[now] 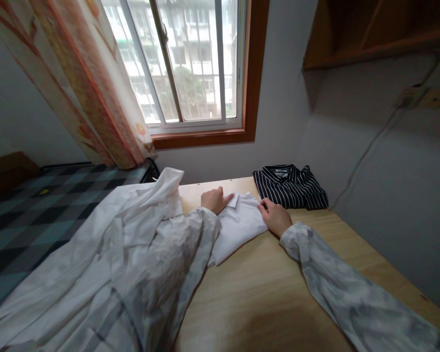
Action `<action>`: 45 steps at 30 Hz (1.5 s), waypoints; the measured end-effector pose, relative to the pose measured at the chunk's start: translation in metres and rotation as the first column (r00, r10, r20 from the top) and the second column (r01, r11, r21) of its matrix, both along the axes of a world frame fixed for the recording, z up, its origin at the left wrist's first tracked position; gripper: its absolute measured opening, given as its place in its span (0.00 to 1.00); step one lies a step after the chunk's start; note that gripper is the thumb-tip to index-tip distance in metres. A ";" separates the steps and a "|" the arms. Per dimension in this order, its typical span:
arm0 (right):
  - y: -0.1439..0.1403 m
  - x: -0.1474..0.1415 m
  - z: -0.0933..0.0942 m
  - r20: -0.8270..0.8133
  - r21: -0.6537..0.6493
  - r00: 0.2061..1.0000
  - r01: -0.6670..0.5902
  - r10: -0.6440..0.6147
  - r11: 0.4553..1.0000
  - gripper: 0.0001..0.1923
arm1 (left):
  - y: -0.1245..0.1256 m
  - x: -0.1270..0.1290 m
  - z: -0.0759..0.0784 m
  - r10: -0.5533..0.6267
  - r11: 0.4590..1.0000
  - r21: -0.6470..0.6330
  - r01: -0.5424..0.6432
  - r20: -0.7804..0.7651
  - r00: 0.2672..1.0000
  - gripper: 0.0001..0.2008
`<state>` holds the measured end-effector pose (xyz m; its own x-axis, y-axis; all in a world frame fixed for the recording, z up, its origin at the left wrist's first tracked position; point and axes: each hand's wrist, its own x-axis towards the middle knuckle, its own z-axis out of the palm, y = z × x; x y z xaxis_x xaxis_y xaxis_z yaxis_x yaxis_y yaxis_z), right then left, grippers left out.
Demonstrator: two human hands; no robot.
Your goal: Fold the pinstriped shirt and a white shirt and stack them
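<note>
A white collared shirt lies folded on the wooden table between my two hands. My left hand is at its upper left, by the collar, fingers curled and thumb reaching toward the collar; it looks closed on the cloth there. On the opposite side, my right hand pinches the shirt's right edge between thumb and fingers. Just beyond my right hand, a black shirt with white stripes rests folded, collar up.
A large heap of loose white clothing covers the table's left side, close to my left forearm. The wooden table meets the wall at the right, where a cable hangs. A checked bed stands at left, below a curtain.
</note>
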<state>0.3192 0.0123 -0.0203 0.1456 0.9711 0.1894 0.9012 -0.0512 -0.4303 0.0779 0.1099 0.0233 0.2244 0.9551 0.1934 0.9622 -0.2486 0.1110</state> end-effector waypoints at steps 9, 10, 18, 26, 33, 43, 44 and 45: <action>-0.013 -0.007 0.012 0.086 0.417 0.956 -0.291 0.281 0.861 0.17 | -0.076 -0.024 0.009 -0.521 0.835 0.186 0.517 -0.031 0.853 0.27; -0.012 -0.009 0.016 0.122 0.427 0.933 -0.358 0.340 0.830 0.19 | -0.086 -0.030 0.002 -0.546 0.821 0.174 0.543 -0.037 0.837 0.31; 0.022 -0.034 0.002 0.133 0.077 0.656 -0.754 0.743 0.653 0.40 | -0.104 -0.060 -0.039 -0.524 0.851 0.027 0.525 -0.014 0.851 0.39; 0.044 -0.011 -0.024 0.123 -0.027 0.797 -0.593 0.591 0.805 0.45 | -0.110 -0.091 -0.044 -0.401 0.915 0.017 0.402 -0.047 0.915 0.43; 0.035 -0.013 -0.022 0.167 -0.079 0.856 -0.482 0.489 0.872 0.49 | -0.114 -0.113 -0.034 -0.092 0.996 -0.022 0.091 -0.075 0.993 0.43; -0.018 -0.033 -0.006 0.226 0.129 0.924 -0.342 0.308 0.931 0.41 | -0.169 -0.074 -0.015 -0.489 0.869 0.080 0.488 -0.004 0.872 0.38; -0.020 -0.037 -0.001 0.240 0.163 0.918 -0.359 0.316 0.919 0.40 | -0.165 -0.067 -0.017 -0.490 0.870 0.059 0.489 0.007 0.872 0.38; -0.021 -0.041 0.003 0.256 0.182 0.903 -0.396 0.345 0.900 0.39 | -0.159 -0.062 -0.020 -0.476 0.879 0.038 0.475 0.018 0.879 0.38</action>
<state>0.2781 -0.0087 -0.0174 -0.2846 0.8740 0.3938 0.9062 0.3793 -0.1869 0.0162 -0.0493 0.0036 0.6447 0.7280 0.2331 0.7242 -0.6793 0.1187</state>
